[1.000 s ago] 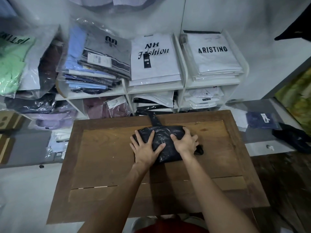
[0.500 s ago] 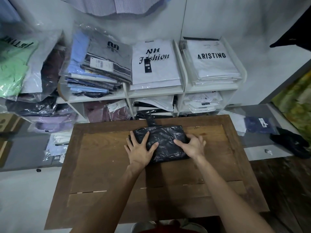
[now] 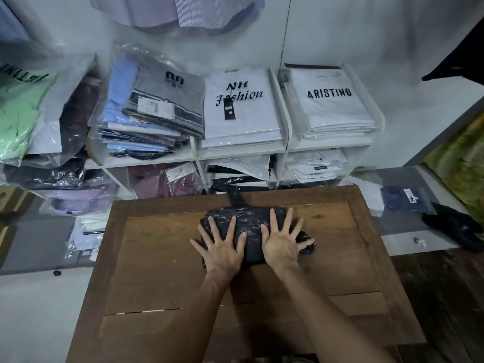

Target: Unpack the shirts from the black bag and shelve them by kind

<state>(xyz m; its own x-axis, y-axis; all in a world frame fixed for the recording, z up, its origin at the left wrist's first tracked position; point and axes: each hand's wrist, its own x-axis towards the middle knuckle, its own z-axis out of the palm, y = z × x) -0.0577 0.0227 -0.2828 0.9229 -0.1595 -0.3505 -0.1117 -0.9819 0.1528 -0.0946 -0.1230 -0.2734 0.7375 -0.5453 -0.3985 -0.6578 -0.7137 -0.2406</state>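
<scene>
Folded black bag (image 3: pixel 252 221) on wooden table (image 3: pixel 162 260) — left hand (image 3: pixel 222 248) and right hand (image 3: pixel 284 243) pressed flat on it, fingers spread wide.

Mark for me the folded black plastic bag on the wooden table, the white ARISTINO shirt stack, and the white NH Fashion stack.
Folded black plastic bag (image 3: pixel 248 221): head view, crinkled top between the hands.
White ARISTINO shirt stack (image 3: pixel 331 106): head view, top shirt below the lettering.
White NH Fashion shirt stack (image 3: pixel 248 119): head view, top shirt's lower front.

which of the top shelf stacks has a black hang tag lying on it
The middle stack, the white NH Fashion shirts: a black tag lies over the lettering. The ARISTINO stack to its right shows none, and the mixed stack to its left carries a white label.
</scene>
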